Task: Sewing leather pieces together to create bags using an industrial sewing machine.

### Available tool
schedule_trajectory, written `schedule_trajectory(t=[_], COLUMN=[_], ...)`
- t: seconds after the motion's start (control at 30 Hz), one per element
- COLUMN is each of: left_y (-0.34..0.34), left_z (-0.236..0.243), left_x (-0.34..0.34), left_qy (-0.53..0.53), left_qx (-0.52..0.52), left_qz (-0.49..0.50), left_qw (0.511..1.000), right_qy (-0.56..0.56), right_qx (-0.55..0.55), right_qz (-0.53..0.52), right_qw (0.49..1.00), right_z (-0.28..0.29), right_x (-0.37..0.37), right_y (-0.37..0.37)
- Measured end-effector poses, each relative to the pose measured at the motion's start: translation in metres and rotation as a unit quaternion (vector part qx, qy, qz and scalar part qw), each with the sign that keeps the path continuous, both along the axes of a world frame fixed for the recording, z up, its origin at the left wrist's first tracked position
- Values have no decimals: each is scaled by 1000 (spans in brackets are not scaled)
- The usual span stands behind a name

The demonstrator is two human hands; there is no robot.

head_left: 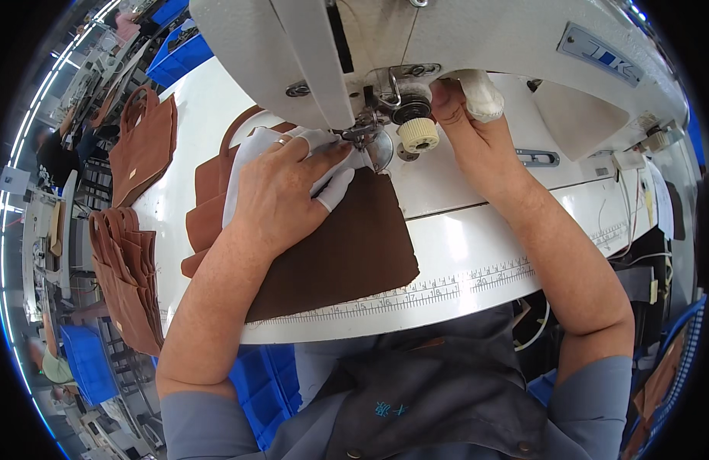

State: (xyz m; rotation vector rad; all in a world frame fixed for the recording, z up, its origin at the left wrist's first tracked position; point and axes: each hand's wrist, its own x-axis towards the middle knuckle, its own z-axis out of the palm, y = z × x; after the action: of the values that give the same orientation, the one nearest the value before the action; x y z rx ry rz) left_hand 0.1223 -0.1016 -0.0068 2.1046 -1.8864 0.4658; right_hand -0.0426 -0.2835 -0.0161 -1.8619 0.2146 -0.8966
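My left hand (281, 188) lies over white lining cloth (243, 165) and a dark brown fabric panel (339, 241), with a ring and white finger covers on it. Its fingers are stretched out, their tips close to the presser foot (362, 134) of a white sewing machine (270, 46). The panel's top edge runs under the foot. My right hand (477, 138) is raised beside the machine head, right of a cream knob (418, 136). White wrapping covers one of its fingers. The thumb tip is hidden by the machine, so what it touches cannot be made out.
Finished-looking brown bags (143, 149) lie at the table's left, and more bags (124, 268) hang over its left edge. A printed ruler (362, 305) follows the front edge. Blue bins (178, 57) stand beyond the table; another blue bin (266, 383) is below it.
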Motion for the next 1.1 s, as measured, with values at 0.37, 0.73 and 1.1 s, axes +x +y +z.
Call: schedule_trajectory(t=[0.37,0.73,1.1], left_y=[0,2,2], left_z=[1,0,0], left_x=[0,-2,-1], left_qy=[-8,16,15], left_qx=[9,0,3], left_qz=[-1,-1,0], left_qw=[1000,1000,1000], right_qy=[13,28,40], right_qx=[10,22,15], right_qz=[20,21,12], right_qw=[1000,999,999], right_z=[1,2,4], right_x=[0,0,0], right_y=[-4,-5,-4])
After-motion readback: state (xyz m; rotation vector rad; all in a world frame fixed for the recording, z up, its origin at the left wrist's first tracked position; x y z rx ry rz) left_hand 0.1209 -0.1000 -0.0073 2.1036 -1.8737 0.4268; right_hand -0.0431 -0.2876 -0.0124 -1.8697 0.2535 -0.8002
